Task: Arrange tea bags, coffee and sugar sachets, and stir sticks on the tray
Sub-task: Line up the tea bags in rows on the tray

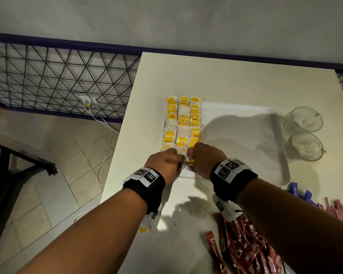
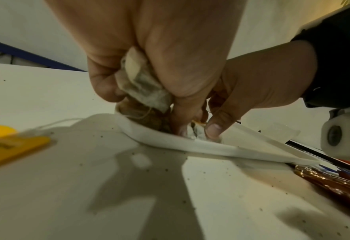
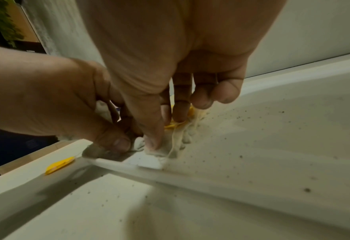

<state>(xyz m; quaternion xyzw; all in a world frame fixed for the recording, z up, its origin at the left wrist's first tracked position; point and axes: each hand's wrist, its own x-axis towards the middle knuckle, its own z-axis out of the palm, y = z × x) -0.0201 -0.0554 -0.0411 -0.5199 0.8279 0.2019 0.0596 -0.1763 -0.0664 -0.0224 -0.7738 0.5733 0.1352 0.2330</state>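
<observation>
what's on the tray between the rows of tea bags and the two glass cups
Only bare white tray, crossed by shadow, in the head view. The yellow-tagged tea bags fill its left end; the clear glass cups stand off its right rim.

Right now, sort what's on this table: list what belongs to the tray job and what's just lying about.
Job:
tray
tea bags
coffee sachets
pink sticks
blue sachets
left hand
right hand

Lying about:
two glass cups
wall socket and cable
</observation>
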